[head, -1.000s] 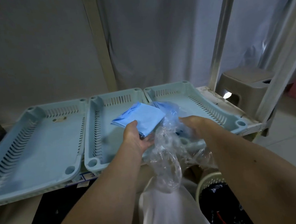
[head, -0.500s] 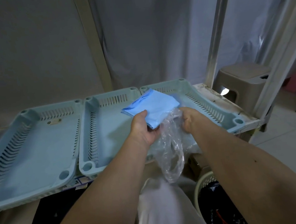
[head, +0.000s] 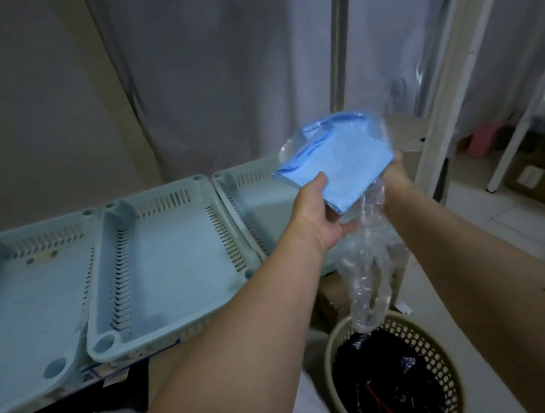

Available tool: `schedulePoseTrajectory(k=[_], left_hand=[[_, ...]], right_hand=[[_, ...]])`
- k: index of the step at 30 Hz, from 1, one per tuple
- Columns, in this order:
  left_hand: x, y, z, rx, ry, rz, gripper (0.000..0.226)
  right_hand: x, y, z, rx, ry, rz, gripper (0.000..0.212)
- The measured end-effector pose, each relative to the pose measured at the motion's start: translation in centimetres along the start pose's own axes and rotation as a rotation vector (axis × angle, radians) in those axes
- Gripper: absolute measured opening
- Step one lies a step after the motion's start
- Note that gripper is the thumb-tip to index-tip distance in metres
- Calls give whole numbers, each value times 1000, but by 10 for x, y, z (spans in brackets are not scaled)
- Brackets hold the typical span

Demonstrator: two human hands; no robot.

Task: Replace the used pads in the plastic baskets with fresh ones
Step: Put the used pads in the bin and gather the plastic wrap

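My left hand [head: 318, 215] grips a folded blue pad [head: 337, 166] by its near edge and holds it up above the right-hand basket [head: 239, 189]. My right hand [head: 391, 178] is mostly hidden behind the pad and holds the clear plastic wrapper [head: 368, 263], which hangs down in a crumpled strip. The pad's far end is still inside the wrapper's top. Three pale blue plastic baskets stand side by side on a low surface: left one [head: 19, 317], middle one [head: 170, 269] and the right-hand one. Their floors look bare.
A beige mesh waste bin [head: 447, 372] lined with a black bag stands on the floor below the wrapper. Grey curtains and a metal pole [head: 338, 43] rise behind the baskets. White frame posts [head: 451, 72] and a cardboard box [head: 534, 177] are to the right.
Both hands have lifted the pad and wrapper up and to the right, away from the middle basket. The wrapper now dangles over the waste bin. My view has turned right.
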State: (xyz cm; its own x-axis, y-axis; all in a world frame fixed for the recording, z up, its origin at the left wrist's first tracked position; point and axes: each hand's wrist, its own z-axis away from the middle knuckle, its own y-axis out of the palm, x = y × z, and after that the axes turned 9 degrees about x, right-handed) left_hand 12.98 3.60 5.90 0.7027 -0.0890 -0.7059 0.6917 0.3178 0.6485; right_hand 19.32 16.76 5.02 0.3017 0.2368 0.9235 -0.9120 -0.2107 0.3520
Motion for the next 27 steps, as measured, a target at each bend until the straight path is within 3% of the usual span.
schedulePoseTrajectory(k=[5, 9, 15, 18, 21, 22, 24, 27], left_hand=[[32, 37, -38, 8, -87, -2, 40], [46, 47, -64, -18, -97, 87, 42], [52, 34, -95, -136, -34, 115, 44], [51, 28, -102, -169, 9, 150, 41], [49, 21, -108, -206, 14, 147, 40], [49, 19, -108, -216, 12, 151, 40], [51, 13, -112, -230, 6, 162, 41], [53, 5, -116, -248, 6, 168, 41]], right_hand=[[11, -60, -15, -120, -104, 125, 18], [5, -96, -33, -225, -137, 395, 49], [-20, -119, -55, -318, -115, 672, 43], [-32, -126, -63, -388, -120, 970, 48], [-37, -127, -68, -587, -92, 1501, 49], [-37, -125, -70, -584, -113, 1574, 41], [-39, -114, -74, -426, -85, 1543, 33], [-46, -97, -83, 5, -2, 1496, 50]])
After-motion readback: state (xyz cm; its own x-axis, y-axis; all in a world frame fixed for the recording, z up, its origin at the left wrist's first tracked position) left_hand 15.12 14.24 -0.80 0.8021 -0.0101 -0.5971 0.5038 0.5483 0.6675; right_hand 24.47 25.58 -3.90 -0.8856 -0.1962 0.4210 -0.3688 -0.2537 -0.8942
